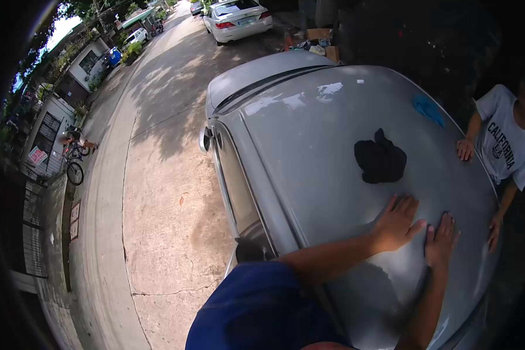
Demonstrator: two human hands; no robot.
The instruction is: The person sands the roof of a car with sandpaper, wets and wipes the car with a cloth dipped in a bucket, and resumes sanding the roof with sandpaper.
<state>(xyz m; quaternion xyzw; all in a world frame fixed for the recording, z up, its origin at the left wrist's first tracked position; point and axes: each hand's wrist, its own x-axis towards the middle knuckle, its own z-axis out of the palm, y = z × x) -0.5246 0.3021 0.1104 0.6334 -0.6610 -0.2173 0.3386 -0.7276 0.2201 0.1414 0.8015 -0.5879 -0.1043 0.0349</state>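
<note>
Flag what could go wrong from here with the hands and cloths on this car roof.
The black cloth lies just beyond the left hand; a forward sweep could shove it along. The blue cloth sits near the edge of the car roof, so it might slip off. The left hand and right hand lie flat on the roof; any grit beneath could scratch it.

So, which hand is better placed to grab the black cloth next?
Probably the left hand: it lies nearer the cloth, while the right hand is farther off; both rest on the roof.
</note>
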